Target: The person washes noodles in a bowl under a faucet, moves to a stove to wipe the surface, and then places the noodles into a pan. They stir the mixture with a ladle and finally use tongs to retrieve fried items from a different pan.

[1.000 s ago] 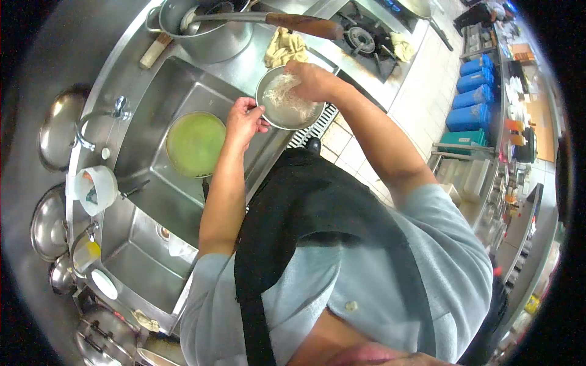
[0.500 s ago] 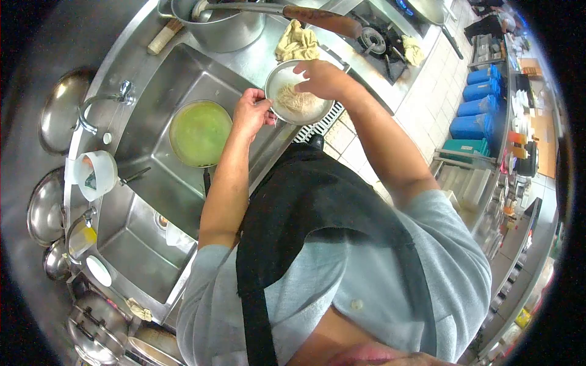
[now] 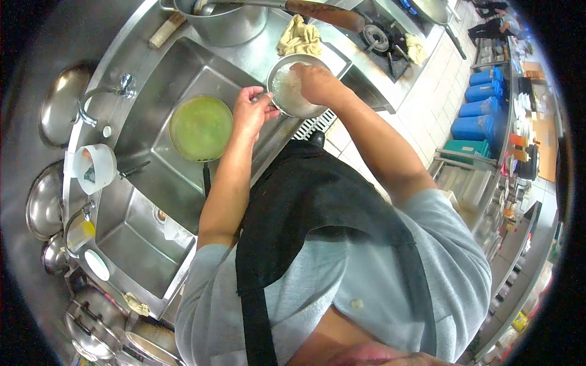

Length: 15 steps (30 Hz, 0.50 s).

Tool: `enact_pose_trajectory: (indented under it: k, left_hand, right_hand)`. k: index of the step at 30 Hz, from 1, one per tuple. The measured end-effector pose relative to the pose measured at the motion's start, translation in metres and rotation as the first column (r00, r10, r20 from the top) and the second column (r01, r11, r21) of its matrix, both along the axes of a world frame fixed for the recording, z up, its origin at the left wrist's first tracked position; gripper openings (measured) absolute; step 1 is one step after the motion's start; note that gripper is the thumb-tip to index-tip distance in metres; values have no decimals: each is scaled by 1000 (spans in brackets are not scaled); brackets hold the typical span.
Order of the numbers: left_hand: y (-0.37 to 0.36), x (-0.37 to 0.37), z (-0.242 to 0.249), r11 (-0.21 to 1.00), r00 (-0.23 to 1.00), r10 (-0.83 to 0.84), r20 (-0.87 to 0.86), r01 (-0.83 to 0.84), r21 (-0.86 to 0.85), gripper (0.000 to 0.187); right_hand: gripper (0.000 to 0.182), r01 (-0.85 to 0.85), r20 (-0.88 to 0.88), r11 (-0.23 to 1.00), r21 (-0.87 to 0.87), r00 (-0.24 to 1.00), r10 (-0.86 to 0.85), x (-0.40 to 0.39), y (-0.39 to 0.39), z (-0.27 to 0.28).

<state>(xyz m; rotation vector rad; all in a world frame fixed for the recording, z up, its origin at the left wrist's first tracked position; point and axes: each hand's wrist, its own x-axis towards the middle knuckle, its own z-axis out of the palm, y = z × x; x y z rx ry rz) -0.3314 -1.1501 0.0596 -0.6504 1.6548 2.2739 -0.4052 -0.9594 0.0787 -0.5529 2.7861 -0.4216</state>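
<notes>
My left hand (image 3: 251, 113) grips the near-left rim of a round metal bowl (image 3: 282, 102), thumb and fingers at its edge. Inside that bowl, my right hand (image 3: 310, 84) has its fingers curled down; cloudy liquid shows beside them, and what they hold is hidden. The bowl is above the sink's right edge. Left of it, a round pan of green liquid (image 3: 201, 128) rests in the large sink (image 3: 152, 140), its dark handle pointing toward me.
A large pot (image 3: 229, 27) with a wooden-handled tool (image 3: 323, 13) across it stands beyond the sink. A yellow cloth (image 3: 299, 38) lies near the bowl, and a gas burner (image 3: 375, 38) is to the right. Faucets and a white tub (image 3: 97, 168) line the left side. A person stands far off, upper right.
My right hand has closed and gone down into the bowl. The pale strands seen there before are now hidden. The bowl appears slightly higher in view.
</notes>
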Motion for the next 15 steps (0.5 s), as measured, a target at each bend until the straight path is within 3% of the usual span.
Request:
enact_pose_trajectory:
  k: [2, 5, 8, 11, 15]
  left_hand:
    - [-1, 2, 0, 998, 999, 50, 5, -50, 33, 43]
    - [1, 6, 11, 992, 995, 103, 7, -103, 79, 45]
    - [1, 11, 20, 997, 998, 55, -16, -54, 52, 47]
    - [6, 19, 35, 1000, 998, -7, -59, 9, 24, 47]
    - [5, 23, 40, 994, 998, 13, -63, -6, 110, 49]
  right_hand:
    - [52, 48, 80, 999, -6, 996, -48, 8, -10, 17]
    - [53, 10, 33, 998, 54, 999, -12, 23, -17, 12]
    - [55, 9, 57, 985, 175, 998, -19, 33, -26, 18]
    - [56, -16, 59, 984, 175, 998, 6, 28, -20, 10]
    - [58, -51, 185, 999, -13, 981, 52, 6, -10, -2]
